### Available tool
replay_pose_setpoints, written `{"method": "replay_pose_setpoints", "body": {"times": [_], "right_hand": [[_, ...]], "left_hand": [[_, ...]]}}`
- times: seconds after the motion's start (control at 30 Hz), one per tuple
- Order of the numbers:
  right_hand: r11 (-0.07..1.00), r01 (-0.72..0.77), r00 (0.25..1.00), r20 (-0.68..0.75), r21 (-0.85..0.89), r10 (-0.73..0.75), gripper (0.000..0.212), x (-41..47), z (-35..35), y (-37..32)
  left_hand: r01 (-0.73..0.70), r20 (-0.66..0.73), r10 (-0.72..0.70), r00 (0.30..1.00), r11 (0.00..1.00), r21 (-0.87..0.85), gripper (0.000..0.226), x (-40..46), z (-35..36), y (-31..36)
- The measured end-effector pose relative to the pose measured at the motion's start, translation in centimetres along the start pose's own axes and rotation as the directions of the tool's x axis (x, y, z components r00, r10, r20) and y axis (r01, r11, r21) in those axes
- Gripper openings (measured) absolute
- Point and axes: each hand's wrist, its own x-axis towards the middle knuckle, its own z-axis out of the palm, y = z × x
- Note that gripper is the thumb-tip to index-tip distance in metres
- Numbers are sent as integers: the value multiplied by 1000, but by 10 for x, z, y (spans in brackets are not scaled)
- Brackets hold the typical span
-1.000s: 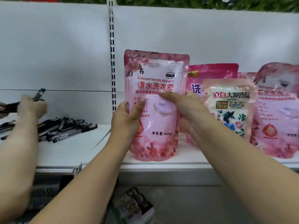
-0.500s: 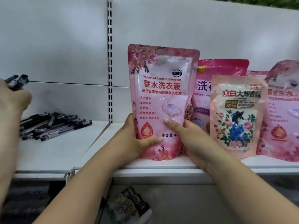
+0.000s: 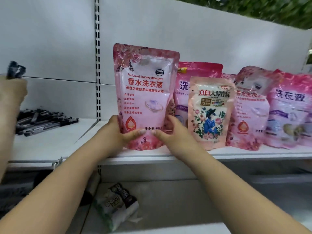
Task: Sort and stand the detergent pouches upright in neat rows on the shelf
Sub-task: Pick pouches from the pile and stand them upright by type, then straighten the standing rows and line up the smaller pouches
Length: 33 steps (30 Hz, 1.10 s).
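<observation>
Upright, glossy pink pouch [image 3: 143, 98], left hand [image 3: 116, 132], right hand [image 3: 175, 134] gripping base

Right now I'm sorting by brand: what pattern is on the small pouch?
Peach-pink small pouch with roses and a blue-clad figure; head view.

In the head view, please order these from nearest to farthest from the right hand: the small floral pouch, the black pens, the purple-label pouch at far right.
From the right hand:
1. small floral pouch, just to its right.
2. purple-label pouch, at the shelf's right end.
3. black pens, on the left shelf.
</observation>
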Motion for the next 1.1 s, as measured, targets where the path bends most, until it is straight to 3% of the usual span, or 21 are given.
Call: {"method": "replay_pose_setpoints", "body": {"times": [0.1, 0.17, 0.23, 0.37, 0.53, 0.7, 0.9, 1.1], "right_hand": [[978, 105, 994, -2, -183, -107, 61, -30, -25, 8], [945, 152, 988, 19, -289, -153, 55, -51, -47, 20], [916, 161, 985, 2, -368, -173, 44, -74, -83, 34], [791, 158, 974, -39, -591, -224, 26, -119, -172, 63], [742, 18, 966, -181, -670, -187, 40, -187, -280, 86], [816, -181, 918, -393, -549, -61, 38, -233, -376, 114], [847, -311, 848, -528, -431, 44, 42, -262, -455, 150], [817, -374, 826, -559, -440, 77, 43, -243, -513, 200]], "left_hand": [[34, -171, -12, 985, 991, 131, 83, -23, -5, 13], [10, -321, 67, 945, 972, 233, 73, -44, -5, 24], [-61, -373, 178, 911, 951, 303, 53, -72, 10, 47], [-229, -242, 328, 913, 904, 362, 28, -124, 83, 109], [-343, -74, 382, 921, 887, 308, 20, -162, 186, 179], [-405, 51, 410, 911, 863, 302, 38, -184, 260, 240], [-501, 185, 465, 866, 815, 291, 30, -172, 336, 293], [-560, 143, 543, 827, 775, 293, 31, -124, 416, 326]]}}
